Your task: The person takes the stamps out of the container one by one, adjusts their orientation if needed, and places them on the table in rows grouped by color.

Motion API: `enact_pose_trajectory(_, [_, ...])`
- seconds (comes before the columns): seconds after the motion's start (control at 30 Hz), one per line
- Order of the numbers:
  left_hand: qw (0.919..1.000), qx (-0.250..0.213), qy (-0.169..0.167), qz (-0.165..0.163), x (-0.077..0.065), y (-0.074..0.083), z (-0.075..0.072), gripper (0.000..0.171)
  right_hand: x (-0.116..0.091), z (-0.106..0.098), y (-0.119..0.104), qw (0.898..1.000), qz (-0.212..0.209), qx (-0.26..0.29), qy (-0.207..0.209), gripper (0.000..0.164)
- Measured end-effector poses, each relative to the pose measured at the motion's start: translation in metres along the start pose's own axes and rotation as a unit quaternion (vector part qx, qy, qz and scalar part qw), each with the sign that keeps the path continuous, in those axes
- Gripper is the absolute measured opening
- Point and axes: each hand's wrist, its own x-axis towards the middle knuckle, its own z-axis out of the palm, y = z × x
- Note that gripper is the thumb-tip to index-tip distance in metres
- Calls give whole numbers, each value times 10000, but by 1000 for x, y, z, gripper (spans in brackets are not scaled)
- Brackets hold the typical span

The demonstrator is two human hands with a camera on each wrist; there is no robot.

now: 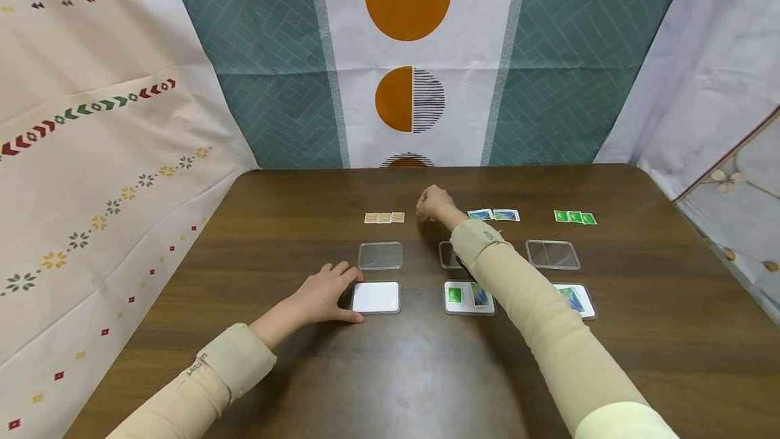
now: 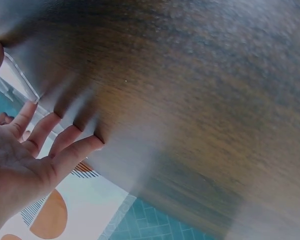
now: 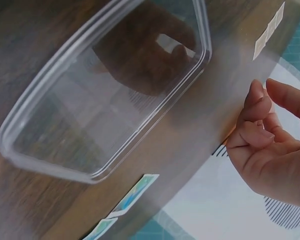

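Left hand (image 1: 327,295) rests spread against a white-filled case (image 1: 376,297); right hand (image 1: 436,203) is curled beyond a two-stamp case (image 1: 464,297).

Counter (image 1: 402,385): dark wood grain, far corners rounded. Behind it, teal cloth (image 1: 567,59) with fine brick-like lines, split by a white panel (image 1: 475,19) carrying a column of circles (image 1: 393,99), part orange, part black-lined. Left side, cream cloth (image 1: 91,188): chevrons (image 1: 70,114), small flowers (image 1: 79,240), diamonds (image 1: 59,376) in rows. Right side, whitish cloth (image 1: 719,53), one pale flower (image 1: 727,180).

The left cuff (image 1: 244,360) and right cuff (image 1: 472,244) bear small dark lettering (image 1: 198,364), too unclear to read.
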Motion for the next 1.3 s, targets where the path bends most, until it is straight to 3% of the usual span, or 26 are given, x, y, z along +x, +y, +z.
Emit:
enact_pose_trajectory(0.27, [10000,-6,23,-76,-1,0,2,66,-21,-11,1,9997,-32,131,-222,9])
enact_pose_trajectory(0.43, [10000,75,44,-2,-1,0,3,66,-48,-22,-10,9991,-25,196,-369,2])
enact_pose_trajectory(0.57, [9997,213,30,134,-1,-1,4,66,-78,-35,-22,9984,-245,323,-393,7])
enact_pose_trajectory(0.6, [9995,267,30,169,-1,-1,3,66,-90,-41,-31,9986,-126,283,-421,9])
enact_pose_trajectory(0.73, [9983,494,55,290,0,-1,2,66,-113,-51,-39,9973,-501,392,-362,8])
enact_pose_trajectory(1.3, [9955,825,68,459,5,4,-7,71,-140,-61,-33,9948,-909,286,-360,8])
